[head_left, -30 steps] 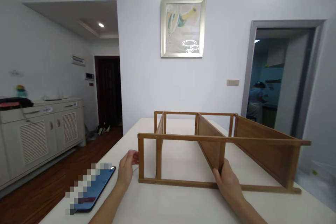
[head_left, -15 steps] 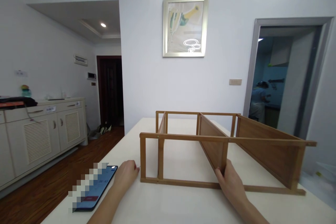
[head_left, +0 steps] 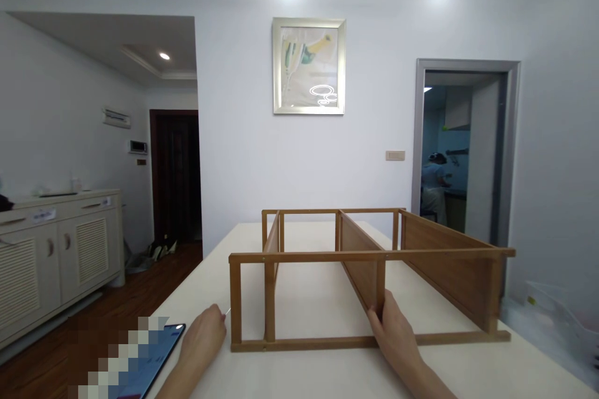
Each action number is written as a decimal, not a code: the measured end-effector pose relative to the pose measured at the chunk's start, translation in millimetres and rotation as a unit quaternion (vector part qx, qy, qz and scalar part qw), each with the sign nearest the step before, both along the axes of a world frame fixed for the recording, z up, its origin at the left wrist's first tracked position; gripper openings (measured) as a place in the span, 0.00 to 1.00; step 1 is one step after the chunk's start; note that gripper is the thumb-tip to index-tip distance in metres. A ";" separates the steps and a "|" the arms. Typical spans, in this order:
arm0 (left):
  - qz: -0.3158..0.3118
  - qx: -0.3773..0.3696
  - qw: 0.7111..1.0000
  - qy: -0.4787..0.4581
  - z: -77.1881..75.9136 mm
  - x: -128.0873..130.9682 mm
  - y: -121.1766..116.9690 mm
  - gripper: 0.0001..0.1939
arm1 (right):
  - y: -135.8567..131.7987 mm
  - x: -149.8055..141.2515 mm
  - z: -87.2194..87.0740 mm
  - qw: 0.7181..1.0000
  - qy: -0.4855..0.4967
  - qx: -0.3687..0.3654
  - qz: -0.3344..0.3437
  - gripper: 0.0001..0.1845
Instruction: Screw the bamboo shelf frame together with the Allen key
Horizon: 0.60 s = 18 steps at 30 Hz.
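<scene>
A brown wooden shelf rack (head_left: pixel 309 257) lies on its side on the pale table (head_left: pixel 309 374). My right hand (head_left: pixel 397 335) is closed around the near lower end of the rack's middle shelf board (head_left: pixel 362 249), thumb on its left face. Just left of the rack's near left end, my left hand (head_left: pixel 206 333) rests low over the table with its fingers pinched. A thin light-coloured rod (head_left: pixel 228 311) sticks out from those fingers toward the frame; its kind is too small to make out.
A phone (head_left: pixel 154 361), partly pixelated, lies left of my left forearm. Transparent plastic wrapping (head_left: pixel 552 312) sits beyond the table's right side. A white cabinet (head_left: pixel 70 243) stands at the left wall. Through the doorway at right, a person (head_left: pixel 435 181) stands in another room.
The camera view has tilted up and turned right, shifting the scene down and left. Both hands keep much the same places at the rack.
</scene>
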<state>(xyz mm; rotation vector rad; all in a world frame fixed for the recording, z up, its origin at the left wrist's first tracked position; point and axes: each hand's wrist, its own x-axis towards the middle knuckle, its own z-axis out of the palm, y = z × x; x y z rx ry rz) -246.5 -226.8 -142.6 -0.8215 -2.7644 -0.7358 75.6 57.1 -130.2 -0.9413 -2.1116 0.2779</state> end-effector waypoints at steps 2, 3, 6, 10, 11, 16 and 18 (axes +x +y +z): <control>0.016 0.039 0.999 0.006 5.2 -1.8 -1.0 0.11 | 1.0 0.0 -1.4 1.000 -0.001 0.002 0.005 0.10; 0.027 0.063 0.998 0.009 8.9 -2.6 -1.8 0.12 | 1.2 0.0 -1.7 1.000 -0.002 0.002 0.006 0.10; 0.062 0.149 0.987 0.021 21.7 -0.9 -5.7 0.14 | -0.7 0.5 -1.0 1.000 -0.004 -0.002 0.004 0.11; 0.086 0.271 0.958 0.031 33.9 19.1 -8.9 0.18 | -8.9 1.8 4.0 1.000 0.019 -0.001 0.008 0.13; 0.086 0.320 0.943 0.027 34.7 26.6 -8.7 0.18 | -11.2 2.0 5.7 0.999 0.038 0.006 0.007 0.15; 0.023 0.448 0.893 0.030 20.4 54.8 -0.9 0.19 | -19.3 2.8 15.6 0.979 0.172 0.107 0.001 0.19; -0.026 0.419 0.907 0.034 7.2 58.3 4.5 0.19 | -23.3 4.1 18.9 0.964 0.201 0.176 0.013 0.14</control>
